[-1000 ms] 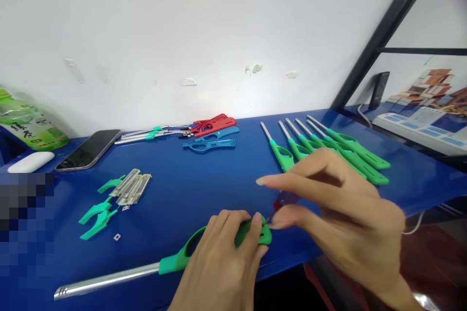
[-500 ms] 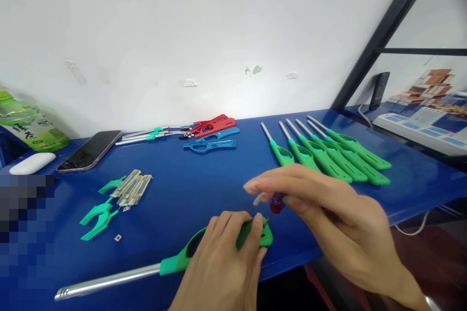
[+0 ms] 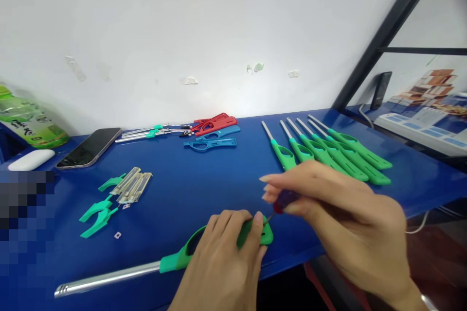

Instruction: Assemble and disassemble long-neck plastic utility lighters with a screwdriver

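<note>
Under my left hand (image 3: 226,257) lies a green gas lighter (image 3: 171,263) with a long metal tube, on the front of the blue table. My left fingers are wrapped over its handle and hold it down. Between thumb and fingers, my right hand (image 3: 339,223) grips a screwdriver (image 3: 282,200) with a dark purple and red handle. The screwdriver leans over the lighter's handle end, and its thin shaft reaches down to the green plastic beside my left index finger. Where exactly the tip sits is too small to tell.
Several finished-looking green lighters (image 3: 328,153) lie in a row at the right. Red casings (image 3: 219,124), blue casings (image 3: 215,144) and metal tubes (image 3: 144,133) lie near the wall. At the left are clear fuel tanks (image 3: 133,187), green trigger pieces (image 3: 97,218), a phone (image 3: 89,147) and a bottle (image 3: 31,119).
My right hand has shifted slightly right and its fingers have curled closer around the screwdriver, which tilts more to the right. My left hand and the lighter have stayed in place.
</note>
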Action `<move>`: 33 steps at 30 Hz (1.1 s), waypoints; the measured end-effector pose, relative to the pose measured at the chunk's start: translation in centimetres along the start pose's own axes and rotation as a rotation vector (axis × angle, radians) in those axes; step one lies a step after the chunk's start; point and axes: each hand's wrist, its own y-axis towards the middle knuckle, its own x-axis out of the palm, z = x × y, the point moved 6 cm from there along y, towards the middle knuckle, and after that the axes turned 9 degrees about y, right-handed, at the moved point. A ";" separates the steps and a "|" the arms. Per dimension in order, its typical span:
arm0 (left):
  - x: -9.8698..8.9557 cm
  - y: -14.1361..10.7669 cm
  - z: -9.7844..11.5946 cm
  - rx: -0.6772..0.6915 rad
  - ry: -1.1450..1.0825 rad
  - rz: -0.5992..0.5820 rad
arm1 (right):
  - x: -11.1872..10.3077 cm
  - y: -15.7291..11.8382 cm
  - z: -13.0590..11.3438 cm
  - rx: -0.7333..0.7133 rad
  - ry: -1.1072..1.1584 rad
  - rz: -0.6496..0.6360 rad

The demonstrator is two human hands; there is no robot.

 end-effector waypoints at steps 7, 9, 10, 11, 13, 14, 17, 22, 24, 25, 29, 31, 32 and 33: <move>0.1 0.0 0.0 0.007 0.009 0.028 | 0.6 0.4 -0.3 -0.038 -0.009 -0.089; 0.2 0.1 0.0 0.009 0.012 0.005 | 0.8 0.2 -0.1 0.005 0.057 -0.123; 0.3 0.1 0.0 0.011 0.015 -0.002 | 0.8 0.2 0.0 0.010 0.085 -0.104; 0.2 0.1 0.0 0.014 0.017 0.000 | 0.7 0.1 0.2 0.012 0.092 -0.076; 0.2 0.1 0.0 0.016 0.019 0.004 | 0.7 0.0 0.3 -0.012 0.046 -0.025; 0.1 0.1 0.0 0.016 0.018 0.007 | 0.7 0.0 0.2 -0.037 0.006 -0.012; 0.0 0.1 0.0 0.015 0.015 0.028 | 0.6 0.1 -0.1 -0.077 -0.064 -0.003; 0.2 0.2 0.1 0.010 0.019 0.001 | 0.4 0.0 -0.1 0.004 0.027 -0.078; 0.3 0.1 0.0 0.006 0.020 -0.008 | 0.3 0.1 -0.1 -0.017 0.043 -0.029; 0.3 0.1 0.0 0.007 0.023 -0.009 | 0.2 0.2 -0.1 -0.036 0.025 0.008; 0.1 0.0 0.1 0.028 0.029 0.027 | 0.0 0.1 -0.2 -0.112 -0.053 0.079; 0.1 0.1 0.0 0.015 0.019 0.020 | 0.3 0.0 -0.2 -0.097 -0.026 0.000; 0.1 0.1 0.0 0.006 0.015 0.012 | 0.5 -0.1 -0.1 -0.069 0.002 -0.050; 0.2 0.1 0.0 -0.001 0.013 0.004 | 0.7 -0.2 0.0 -0.037 0.036 -0.086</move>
